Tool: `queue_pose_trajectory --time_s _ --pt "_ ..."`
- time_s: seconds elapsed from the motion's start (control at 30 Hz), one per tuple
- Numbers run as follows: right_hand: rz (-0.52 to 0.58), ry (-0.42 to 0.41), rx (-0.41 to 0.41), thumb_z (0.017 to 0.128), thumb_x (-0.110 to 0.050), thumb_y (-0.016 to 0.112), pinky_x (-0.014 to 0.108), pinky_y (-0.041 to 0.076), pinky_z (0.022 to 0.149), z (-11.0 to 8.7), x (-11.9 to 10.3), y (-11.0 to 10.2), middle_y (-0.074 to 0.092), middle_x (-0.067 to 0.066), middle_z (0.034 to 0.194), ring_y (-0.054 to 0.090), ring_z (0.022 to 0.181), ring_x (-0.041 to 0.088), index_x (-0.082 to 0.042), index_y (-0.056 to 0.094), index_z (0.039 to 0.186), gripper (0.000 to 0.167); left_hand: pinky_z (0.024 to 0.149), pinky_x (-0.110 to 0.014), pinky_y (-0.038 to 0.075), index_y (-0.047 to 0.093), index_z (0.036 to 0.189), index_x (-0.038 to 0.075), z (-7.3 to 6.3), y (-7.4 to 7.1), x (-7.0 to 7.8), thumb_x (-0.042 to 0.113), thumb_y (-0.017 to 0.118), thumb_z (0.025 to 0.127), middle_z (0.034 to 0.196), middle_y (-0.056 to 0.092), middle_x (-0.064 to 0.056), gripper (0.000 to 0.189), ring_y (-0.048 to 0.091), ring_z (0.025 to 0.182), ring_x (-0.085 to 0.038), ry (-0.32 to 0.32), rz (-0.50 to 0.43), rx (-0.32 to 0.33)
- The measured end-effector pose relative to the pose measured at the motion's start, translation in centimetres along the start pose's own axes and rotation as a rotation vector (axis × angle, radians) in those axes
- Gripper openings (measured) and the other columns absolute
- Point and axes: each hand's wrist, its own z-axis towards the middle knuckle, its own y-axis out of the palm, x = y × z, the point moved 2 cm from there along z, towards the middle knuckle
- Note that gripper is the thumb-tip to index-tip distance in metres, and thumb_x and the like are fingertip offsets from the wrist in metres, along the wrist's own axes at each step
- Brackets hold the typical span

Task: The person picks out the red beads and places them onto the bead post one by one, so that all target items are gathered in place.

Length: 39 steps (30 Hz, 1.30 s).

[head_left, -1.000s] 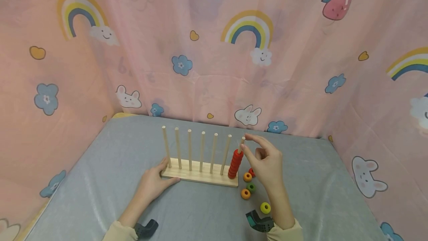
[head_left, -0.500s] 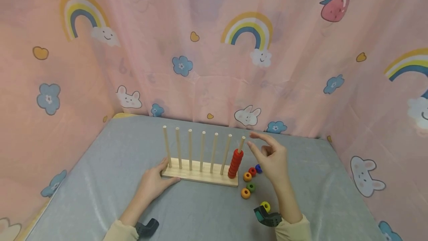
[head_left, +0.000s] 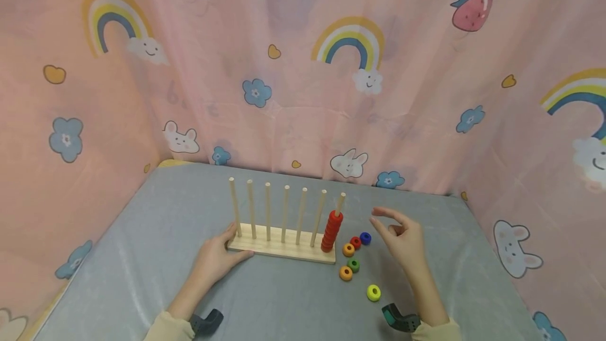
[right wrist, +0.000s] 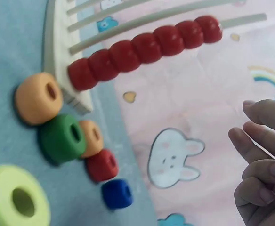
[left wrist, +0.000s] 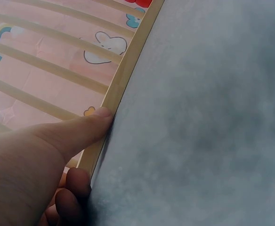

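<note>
A wooden bead stand (head_left: 284, 251) with a row of upright pegs rests on the table. Red beads (head_left: 332, 230) are stacked on its rightmost peg, whose tip shows above them; the other pegs are bare. My left hand (head_left: 215, 259) grips the stand's left end, the thumb (left wrist: 88, 126) along the front edge and the other fingers curled at the end. My right hand (head_left: 406, 240) hovers to the right of the stand, thumb and index finger apart with nothing between them. Below and left of it lie a blue bead (head_left: 365, 238) and a red bead (head_left: 355, 242).
More loose beads lie right of the stand: an orange bead (head_left: 348, 250), a green bead (head_left: 353, 265), another orange bead (head_left: 346, 273) and, nearer the front, a yellow bead (head_left: 373, 292). A grey cloth (head_left: 284, 304) covers the table. A pink printed curtain (head_left: 303, 125) hangs behind and at both sides.
My right hand has moved away from the top of the red-beaded peg, to the right and lower, bringing the blue bead into sight. The left hand has stayed on the stand.
</note>
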Motion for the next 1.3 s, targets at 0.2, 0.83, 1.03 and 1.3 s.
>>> queue_pose_trajectory --time_s 0.2,0.83,1.03,1.3 --pt "0.009 0.093 -0.059 0.101 -0.02 0.077 0.025 0.032 0.04 -0.6 3.2 0.5 0.076 0.015 0.121 0.032 0.043 0.008 -0.006 0.077 0.124 0.027 0.111 -0.057 0.049 0.051 0.153 -0.005 0.1 0.0 -0.2 0.04 0.091 0.084 0.16 0.047 -0.02 0.091 0.049 0.144 -0.043 0.001 0.012 0.0" --pt "0.018 0.18 -0.154 0.094 -0.021 0.084 0.023 0.032 0.044 -1.7 9.5 3.3 0.075 0.017 0.117 0.033 0.046 0.004 -0.005 0.079 0.111 0.023 0.112 -0.056 0.049 0.048 0.155 -0.004 0.0 0.1 -0.3 0.044 0.091 0.084 0.16 0.047 -0.02 0.096 0.049 0.145 -0.043 -0.019 0.0 -0.014" --pt "0.018 0.159 -0.16 0.092 -0.015 0.085 0.023 0.03 0.042 -1.7 9.6 3.3 0.075 0.016 0.115 0.031 0.045 0.005 -0.006 0.079 0.11 0.02 0.111 -0.056 0.049 0.048 0.155 -0.004 0.1 0.0 -0.2 0.044 0.091 0.084 0.16 0.046 -0.02 0.095 0.049 0.145 -0.042 -0.018 -0.004 -0.019" --pt "-0.008 0.093 -0.163 0.09 -0.013 0.086 0.023 0.03 0.039 -1.9 9.4 3.3 0.076 0.013 0.108 0.029 0.041 0.003 -0.008 0.079 0.111 0.023 0.11 -0.056 0.05 0.049 0.154 -0.004 0.1 0.1 -0.2 0.044 0.091 0.084 0.16 0.047 -0.019 0.095 0.05 0.144 -0.042 -0.015 0.002 -0.012"
